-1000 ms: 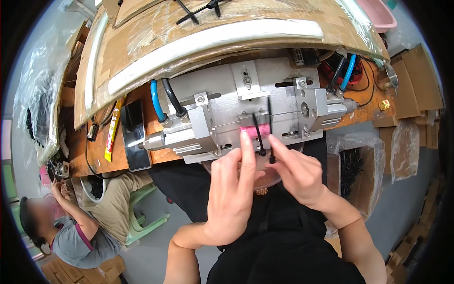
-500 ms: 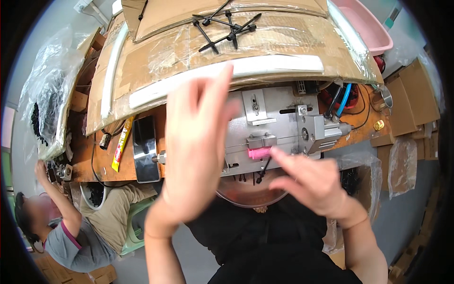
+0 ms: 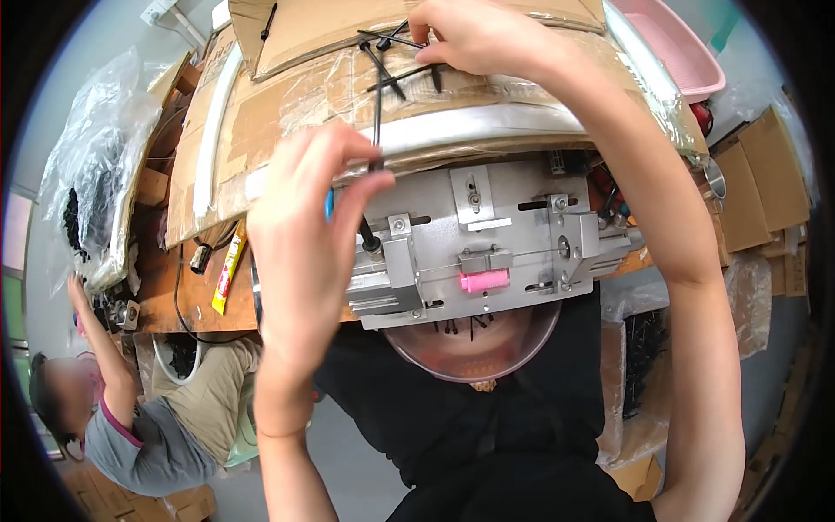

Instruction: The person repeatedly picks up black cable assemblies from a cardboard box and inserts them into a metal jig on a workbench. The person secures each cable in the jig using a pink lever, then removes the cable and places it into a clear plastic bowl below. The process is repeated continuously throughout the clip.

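Pinching black rod (image 3: pixel 377 126), left hand (image 3: pixel 304 209); right hand (image 3: pixel 465 39) at rod pile (image 3: pixel 383 70).

Grey floor (image 3: pixel 350 435), pale wall (image 3: pixel 122 39) (perhaps a window (image 3: pixel 17 233), far left).

It appears to be a small assembly workshop. A silver metal fixture (image 3: pixel 487 237) stands on an orange-brown wooden worktop (image 3: pixel 158 304), amid thin black rods (image 3: pixel 383 72), brown cardboard boxes (image 3: pixel 750 193) and a seated, grey-shirted co-worker (image 3: pixel 161 448).

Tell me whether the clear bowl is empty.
Not empty: a few black sticks show inside the clear bowl. How full, I cannot tell; the metal plate covers part of it.
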Motion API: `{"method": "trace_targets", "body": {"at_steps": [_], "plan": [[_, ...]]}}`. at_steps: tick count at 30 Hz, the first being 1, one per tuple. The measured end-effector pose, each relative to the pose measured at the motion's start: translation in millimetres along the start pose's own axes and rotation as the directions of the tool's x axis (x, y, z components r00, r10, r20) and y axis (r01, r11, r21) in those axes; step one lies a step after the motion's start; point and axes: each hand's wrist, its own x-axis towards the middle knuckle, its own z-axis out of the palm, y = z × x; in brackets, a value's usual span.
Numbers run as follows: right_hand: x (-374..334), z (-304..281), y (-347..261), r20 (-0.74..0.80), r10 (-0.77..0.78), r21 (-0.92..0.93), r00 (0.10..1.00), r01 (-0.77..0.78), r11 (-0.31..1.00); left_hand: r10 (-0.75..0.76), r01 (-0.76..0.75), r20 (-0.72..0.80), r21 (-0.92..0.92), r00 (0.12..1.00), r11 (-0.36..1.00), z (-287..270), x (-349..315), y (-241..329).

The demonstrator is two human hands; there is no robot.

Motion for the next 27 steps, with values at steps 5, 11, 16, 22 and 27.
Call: {"method": "trace_targets", "body": {"at_steps": [5,11,16,22,27], "plan": [[-8,-10,-3,-0.091,0.069,0.009,0.994,-0.068,0.998,0.097,-0.091,0.067,-0.097,0.993,0.991,12,-85,44],[-61,-35,-3,-0.291,0.212,0.642,0.933,0.026,0.767,-0.091,0.065,0.33,0.088,0.939,0.994,64,-130,76],[-133,-31,-32,-0.482,0.335,0.521,0.809,-0.043,0.852,-0.081,0.049,0.361,0.097,0.929,0.994,69,-125,76],[-222,37,-56,-0.482,0.172,0.411,0.859,0.049,0.91,-0.068,0.024,0.416,0.109,0.907,0.994,58,-121,70],[-265,87,-79,-0.351,0.179,0.367,0.919,-0.041,0.929,0.103,-0.111,0.102,0.074,0.989,0.991,29,-28,26]]}}
